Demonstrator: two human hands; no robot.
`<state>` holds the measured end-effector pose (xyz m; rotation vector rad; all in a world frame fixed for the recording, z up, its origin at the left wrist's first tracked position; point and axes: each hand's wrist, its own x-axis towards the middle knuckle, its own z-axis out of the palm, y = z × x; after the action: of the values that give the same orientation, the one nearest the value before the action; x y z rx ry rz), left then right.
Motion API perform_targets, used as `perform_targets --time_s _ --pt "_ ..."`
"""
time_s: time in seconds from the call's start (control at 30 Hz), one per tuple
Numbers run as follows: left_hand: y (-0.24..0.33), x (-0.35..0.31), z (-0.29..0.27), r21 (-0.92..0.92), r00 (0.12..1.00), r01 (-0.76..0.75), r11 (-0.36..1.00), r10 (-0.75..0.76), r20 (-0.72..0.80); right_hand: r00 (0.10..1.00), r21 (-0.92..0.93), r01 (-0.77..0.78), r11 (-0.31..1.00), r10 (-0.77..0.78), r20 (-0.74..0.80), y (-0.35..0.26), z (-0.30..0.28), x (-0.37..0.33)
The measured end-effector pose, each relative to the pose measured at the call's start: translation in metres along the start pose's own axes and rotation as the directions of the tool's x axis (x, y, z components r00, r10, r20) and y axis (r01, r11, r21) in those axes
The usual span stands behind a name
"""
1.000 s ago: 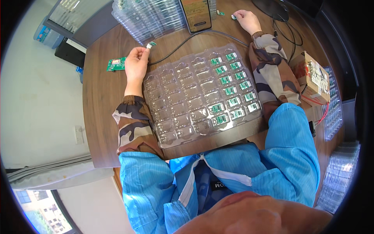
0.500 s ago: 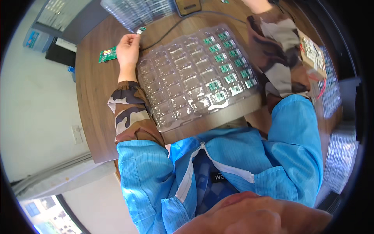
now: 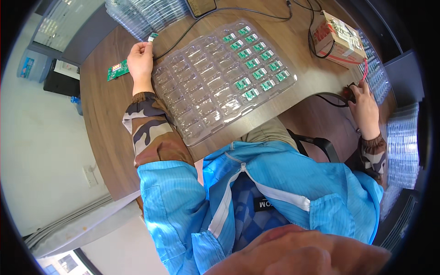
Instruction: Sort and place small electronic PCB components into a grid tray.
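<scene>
My left hand (image 3: 140, 64) pinches a small green circuit board (image 3: 154, 36) between thumb and fingertips, holding it up past the far left corner of a clear plastic tray (image 3: 197, 110). Small green boards (image 3: 252, 63) sit in several pockets on the tray's right side; pockets at its left are bare. Beside my left hand lies a larger green circuit board (image 3: 117, 70), partly covered by the hand. At the table's right edge my right hand (image 3: 365, 112) closes on a dark object (image 3: 350, 93) beside red wires; the fingers hide most of it.
A taped cardboard box (image 3: 339, 42) stands at the right, with red wires and a black cable (image 3: 224, 9) around it. Stacked clear trays (image 3: 142, 16) rise at the far left; more stacks (image 3: 402, 142) stand at the right. A phone-like device (image 3: 200, 5) lies at the back.
My right hand has come from the far side of the table to the dark object at the right edge. My left hand still holds the small board. The view has shifted slightly.
</scene>
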<state>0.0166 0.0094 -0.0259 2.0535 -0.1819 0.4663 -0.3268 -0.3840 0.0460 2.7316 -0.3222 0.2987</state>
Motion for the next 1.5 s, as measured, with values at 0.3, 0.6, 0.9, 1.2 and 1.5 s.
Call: perform_targets --time_s 0.3,0.6,0.9,1.2,1.5 --pt "0.001 -0.001 0.004 0.018 1.0 0.0 1.0 0.0 -0.019 0.973 0.282 -0.138 0.949 0.077 0.218 0.021 0.029 0.012" --pt "0.0 0.0 0.002 0.067 0.999 -0.032 0.997 0.033 -0.018 0.972 0.271 -0.121 0.955 0.059 0.226 0.04 0.049 0.024" --pt "0.009 -0.005 0.001 0.064 1.0 0.017 0.998 -0.016 -0.005 0.985 0.095 -0.125 0.988 0.112 0.134 0.034 0.057 0.021" --pt "0.005 0.002 0.004 0.083 1.0 -0.006 0.997 0.008 -0.017 0.999 0.096 0.013 0.995 -0.016 0.034 -0.002 -0.015 0.039" --pt "-0.003 -0.001 0.007 -0.04 0.999 -0.01 0.999 0.008 -0.031 0.703 0.582 0.708 0.399 -0.468 -0.535 -0.194 -0.039 0.194"
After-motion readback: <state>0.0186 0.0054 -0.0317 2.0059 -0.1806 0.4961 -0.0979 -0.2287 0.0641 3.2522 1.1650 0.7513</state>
